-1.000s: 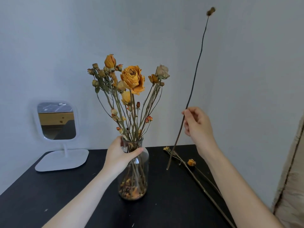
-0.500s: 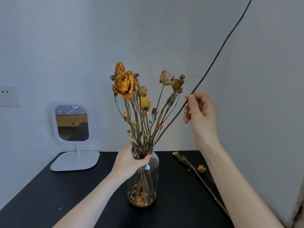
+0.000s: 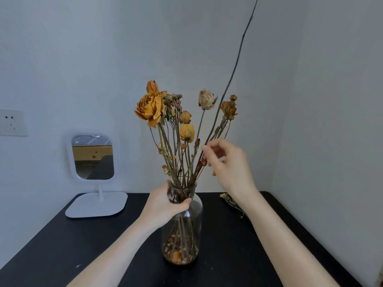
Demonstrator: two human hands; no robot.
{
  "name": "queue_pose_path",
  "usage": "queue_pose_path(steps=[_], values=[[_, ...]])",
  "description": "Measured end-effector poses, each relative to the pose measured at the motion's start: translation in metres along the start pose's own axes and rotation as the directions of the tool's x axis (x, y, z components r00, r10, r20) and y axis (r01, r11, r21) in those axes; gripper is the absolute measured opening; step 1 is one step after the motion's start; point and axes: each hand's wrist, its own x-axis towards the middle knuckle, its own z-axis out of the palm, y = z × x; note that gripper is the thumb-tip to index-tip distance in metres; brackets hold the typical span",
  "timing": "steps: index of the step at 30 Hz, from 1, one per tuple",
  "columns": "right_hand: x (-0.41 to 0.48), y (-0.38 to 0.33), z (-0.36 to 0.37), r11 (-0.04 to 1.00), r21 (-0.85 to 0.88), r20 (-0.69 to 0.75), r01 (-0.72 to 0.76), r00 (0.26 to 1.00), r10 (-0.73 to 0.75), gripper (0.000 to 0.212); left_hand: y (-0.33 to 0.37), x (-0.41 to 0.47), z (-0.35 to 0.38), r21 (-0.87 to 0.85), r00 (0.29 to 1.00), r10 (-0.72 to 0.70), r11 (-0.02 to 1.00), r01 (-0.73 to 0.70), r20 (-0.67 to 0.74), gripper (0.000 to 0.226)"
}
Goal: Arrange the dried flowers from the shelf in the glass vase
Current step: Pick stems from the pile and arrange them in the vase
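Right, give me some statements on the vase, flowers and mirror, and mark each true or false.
1. The left hand grips the neck of the clear glass vase. True.
2. The white-framed square mirror lies flat on the black table. False: the mirror stands upright on its base.
3. The long thin dark stem runs out past the top of the picture. True.
4. The vase is empty. False: dried orange and yellow flowers stand in it.

An upright clear glass vase [image 3: 198, 212] holds dried orange flowers [image 3: 150, 109], a long dark stem [image 3: 234, 69] rising among them.
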Motion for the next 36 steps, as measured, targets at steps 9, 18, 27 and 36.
queue_pose_path(steps=[9, 18, 27, 36], values=[[-0.004, 0.007, 0.020, 0.956, -0.294, 0.039, -0.013, 0.999, 0.025, 0.009, 0.000, -0.001, 0.000, 0.000, 1.000, 0.007, 1.000, -0.007, -0.015, 0.041], [0.008, -0.007, 0.010, 0.991, 0.052, -0.042, -0.126, 0.991, 0.129, 0.010, -0.004, 0.002, 0.001, 0.006, 1.000, 0.000, 1.000, 0.000, -0.003, 0.047], [-0.009, 0.011, 0.017, 0.982, -0.146, 0.059, -0.121, 0.990, 0.131, 0.019, -0.004, 0.001, 0.002, 0.003, 1.000, 0.006, 1.000, -0.006, -0.014, 0.048], [0.003, -0.001, 0.012, 0.991, 0.044, -0.101, -0.128, 0.986, 0.131, 0.008, -0.005, 0.001, 0.002, -0.002, 1.000, -0.008, 1.000, 0.008, -0.013, 0.046]])
